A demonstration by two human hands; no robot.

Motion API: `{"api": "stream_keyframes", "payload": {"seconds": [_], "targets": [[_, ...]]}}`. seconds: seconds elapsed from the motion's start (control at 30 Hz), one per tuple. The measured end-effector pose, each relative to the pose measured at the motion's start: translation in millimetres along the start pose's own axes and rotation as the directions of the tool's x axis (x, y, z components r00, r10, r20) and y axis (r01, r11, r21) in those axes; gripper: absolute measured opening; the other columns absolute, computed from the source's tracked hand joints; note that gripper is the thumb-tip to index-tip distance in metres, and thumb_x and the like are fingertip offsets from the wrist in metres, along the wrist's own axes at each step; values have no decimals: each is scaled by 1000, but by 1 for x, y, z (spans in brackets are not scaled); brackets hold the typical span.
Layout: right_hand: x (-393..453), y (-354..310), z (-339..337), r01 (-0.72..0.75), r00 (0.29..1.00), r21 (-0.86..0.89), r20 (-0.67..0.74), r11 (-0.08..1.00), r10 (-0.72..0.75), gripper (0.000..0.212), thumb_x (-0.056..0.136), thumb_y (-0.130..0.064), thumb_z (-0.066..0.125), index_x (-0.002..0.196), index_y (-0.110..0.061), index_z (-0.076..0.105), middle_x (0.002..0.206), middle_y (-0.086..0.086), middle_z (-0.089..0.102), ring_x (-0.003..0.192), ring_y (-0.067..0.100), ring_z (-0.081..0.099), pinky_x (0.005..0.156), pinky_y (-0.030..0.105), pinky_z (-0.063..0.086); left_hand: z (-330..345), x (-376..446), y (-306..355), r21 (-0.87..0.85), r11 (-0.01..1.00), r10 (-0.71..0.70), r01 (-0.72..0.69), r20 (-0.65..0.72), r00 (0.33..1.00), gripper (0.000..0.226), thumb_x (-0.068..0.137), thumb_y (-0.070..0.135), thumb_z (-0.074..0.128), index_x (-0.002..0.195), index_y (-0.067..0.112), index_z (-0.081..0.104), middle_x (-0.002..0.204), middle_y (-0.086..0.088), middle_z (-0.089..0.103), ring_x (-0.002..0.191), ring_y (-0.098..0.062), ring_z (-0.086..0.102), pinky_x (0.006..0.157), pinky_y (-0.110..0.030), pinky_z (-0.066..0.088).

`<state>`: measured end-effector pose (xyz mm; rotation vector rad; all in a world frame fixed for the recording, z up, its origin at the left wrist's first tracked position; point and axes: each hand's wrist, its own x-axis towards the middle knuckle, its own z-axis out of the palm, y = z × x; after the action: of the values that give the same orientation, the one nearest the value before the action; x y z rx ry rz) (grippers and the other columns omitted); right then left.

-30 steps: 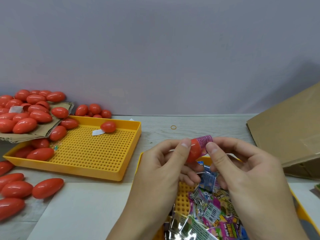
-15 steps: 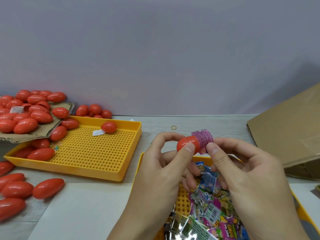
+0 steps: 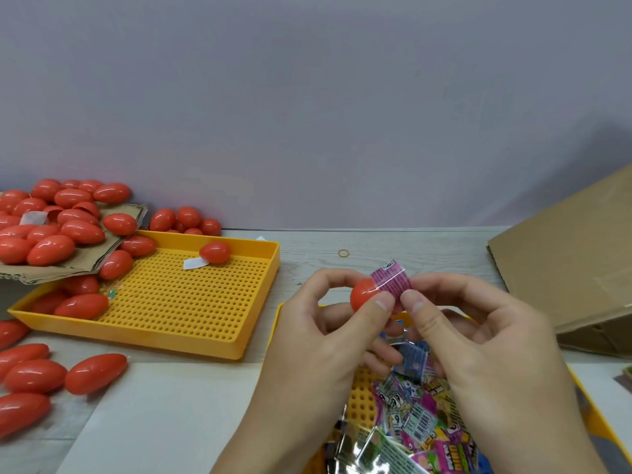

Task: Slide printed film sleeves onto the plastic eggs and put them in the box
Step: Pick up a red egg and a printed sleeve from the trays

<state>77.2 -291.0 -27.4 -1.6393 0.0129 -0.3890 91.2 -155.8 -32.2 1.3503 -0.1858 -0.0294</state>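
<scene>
My left hand [image 3: 318,340] holds a red plastic egg [image 3: 363,295] between thumb and fingers, above the near tray. A pink printed film sleeve [image 3: 391,279] sits over the egg's right end, and my right hand [image 3: 478,350] pinches that sleeve at its lower edge with thumb and fingers. Only the egg's left end shows bare. Below my hands a yellow tray [image 3: 362,401] holds a heap of loose printed sleeves [image 3: 413,422]. The cardboard box [image 3: 567,265] stands at the right with its flap tilted up.
A second yellow perforated tray [image 3: 178,302] lies at the left with a few red eggs in it. More red eggs [image 3: 58,227] are piled on cardboard at the far left, and others [image 3: 41,374] lie loose on the table. A small rubber band [image 3: 343,253] lies beyond my hands.
Both hands lifted the egg a little, and more of its red left end came out from behind my left thumb. The sleeve stayed on the right end.
</scene>
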Motion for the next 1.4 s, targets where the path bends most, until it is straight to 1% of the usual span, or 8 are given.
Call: {"api": "stream_keyframes", "payload": {"seconds": [0.1,0.23,0.4,0.57,0.73,0.83,0.97,1.4], "targets": [[0,0,0,4,1000,19,8,1000,-4,22,62,-43,67,82,-39,74,75,-8,74,58,8,68,45,13,45,1,0,1,26,1000,12,-12,-4,1000,33,75,28,83,99,17,64,76,-17,74,56,-24,68,57,-34,59],[0,-2,0,13,998,13,54,1000,-14,25,62,-45,68,86,-38,74,78,-7,75,60,6,67,47,11,45,1,-1,3,70,997,32,-29,-35,999,37,70,32,73,101,15,63,76,-15,75,57,-22,70,58,-31,60],[-1,-1,-1,32,999,-53,29,998,-30,33,60,-59,63,87,-43,73,80,-8,74,75,11,67,54,21,52,2,-2,1,157,986,56,-51,-26,998,21,80,21,81,94,21,66,69,-11,73,53,-18,68,54,-25,55],[-1,-4,-1,70,996,-115,-50,991,-76,29,61,-59,63,85,-45,73,87,-9,71,81,10,64,62,20,53,6,-4,1,231,970,67,-69,17,998,22,72,27,74,91,32,66,71,-12,71,57,-23,63,59,-45,57],[0,-4,-2,23,998,-100,-55,995,-28,23,61,-56,63,78,-46,75,75,-7,74,74,12,69,65,28,56,8,-5,4,226,971,71,-77,34,997,27,69,21,78,92,32,68,73,-13,70,59,-26,63,63,-50,58],[0,-2,-2,-1,998,-64,-65,998,-4,19,63,-51,66,78,-45,75,73,-10,74,72,8,69,64,22,55,8,-6,5,206,976,70,-76,38,997,24,71,23,78,93,31,70,73,-12,71,59,-23,65,61,-45,58],[0,-4,-1,-10,998,-20,-64,1000,9,25,60,-56,64,80,-44,75,67,-8,72,54,2,58,49,12,44,6,-5,6,165,983,77,-81,26,997,14,86,12,74,95,21,70,70,-11,72,56,-16,69,55,-21,54],[0,-4,-1,-17,1000,2,-19,1000,17,29,58,-57,63,80,-44,76,54,-9,65,48,1,55,46,9,40,6,-5,6,192,978,82,-86,25,996,22,84,7,74,89,28,70,73,-9,73,58,-17,69,57,-24,55]]}}
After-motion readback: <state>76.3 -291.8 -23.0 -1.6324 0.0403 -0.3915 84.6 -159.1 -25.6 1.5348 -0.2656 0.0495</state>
